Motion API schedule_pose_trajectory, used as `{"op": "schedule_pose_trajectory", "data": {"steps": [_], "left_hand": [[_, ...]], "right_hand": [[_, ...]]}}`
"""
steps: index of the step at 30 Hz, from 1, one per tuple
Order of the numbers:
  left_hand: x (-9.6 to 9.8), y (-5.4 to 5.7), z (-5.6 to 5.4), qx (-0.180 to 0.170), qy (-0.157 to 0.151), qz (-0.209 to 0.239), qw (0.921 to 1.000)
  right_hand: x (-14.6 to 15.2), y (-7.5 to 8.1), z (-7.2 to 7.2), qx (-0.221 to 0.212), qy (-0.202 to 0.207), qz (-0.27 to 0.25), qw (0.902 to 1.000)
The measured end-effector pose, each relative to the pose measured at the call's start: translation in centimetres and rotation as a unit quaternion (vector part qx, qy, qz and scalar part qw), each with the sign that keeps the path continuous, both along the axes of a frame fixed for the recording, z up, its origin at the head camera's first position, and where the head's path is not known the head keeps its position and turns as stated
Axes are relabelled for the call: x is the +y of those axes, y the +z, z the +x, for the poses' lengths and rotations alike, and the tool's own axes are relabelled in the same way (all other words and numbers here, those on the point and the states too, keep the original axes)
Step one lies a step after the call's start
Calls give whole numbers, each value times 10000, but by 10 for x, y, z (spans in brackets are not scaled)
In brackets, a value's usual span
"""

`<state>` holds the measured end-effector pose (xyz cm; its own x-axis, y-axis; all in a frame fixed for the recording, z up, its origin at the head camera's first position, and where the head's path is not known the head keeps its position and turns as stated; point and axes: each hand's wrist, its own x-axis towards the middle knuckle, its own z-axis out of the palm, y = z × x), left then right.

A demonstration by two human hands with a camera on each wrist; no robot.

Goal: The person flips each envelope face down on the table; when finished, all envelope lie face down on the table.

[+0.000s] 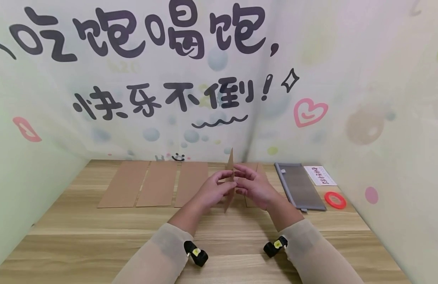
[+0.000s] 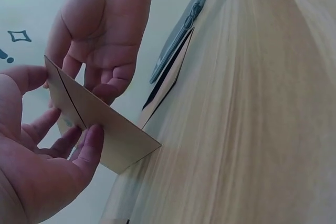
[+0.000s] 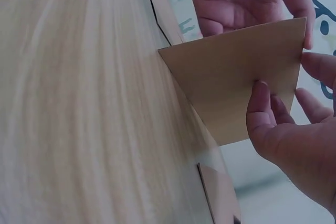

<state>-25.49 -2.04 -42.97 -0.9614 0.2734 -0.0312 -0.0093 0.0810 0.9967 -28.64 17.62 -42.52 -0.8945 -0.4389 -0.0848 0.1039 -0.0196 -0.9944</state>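
A piece of brown cardboard (image 1: pixel 231 161) stands on edge above the middle of the table, nearly edge-on in the head view. My left hand (image 1: pixel 211 189) pinches it from the left, thumb and fingertips on its face and edge. From the other side my right hand (image 1: pixel 254 187) holds it, fingers at its far edge and thumb (image 3: pixel 258 103) on its face. In the left wrist view a dark straight line crosses the cardboard (image 2: pixel 123 140); whether it is a crease or a gap cannot be told.
Flat cardboard pieces lie at the back of the wooden table (image 1: pixel 133 244): three on the left, including the leftmost piece (image 1: pixel 124 185), and more cardboard (image 1: pixel 262 173) behind my right hand. Rightward are a grey-edged mesh pouch (image 1: pixel 298 185), a white card (image 1: pixel 319 175) and a red ring (image 1: pixel 335 200).
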Motion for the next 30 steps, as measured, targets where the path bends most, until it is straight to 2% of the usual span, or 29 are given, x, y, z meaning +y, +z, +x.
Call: {"op": "schedule_pose_trajectory", "data": {"steps": [6,9,13,18,23,30], "left_hand": [[1,1,-3,-106,545,498,9972],[1,1,-5,-124,796,575,9951],[-1,-1,-9,-107,1074,613,9923],[-5,-5,-12,-67,1447,340,9889],[-12,-11,-13,18,1722,-238,9848],[-18,-15,-12,-30,1636,-920,9822]], "right_hand": [[-1,-2,2,-51,330,410,9986],[1,-5,2,-77,478,542,9974],[3,-9,-1,-312,296,407,9982],[7,-14,-7,-548,-52,339,9979],[9,-15,-9,-591,-191,405,9972],[9,-15,-8,-575,-196,439,9972]]}}
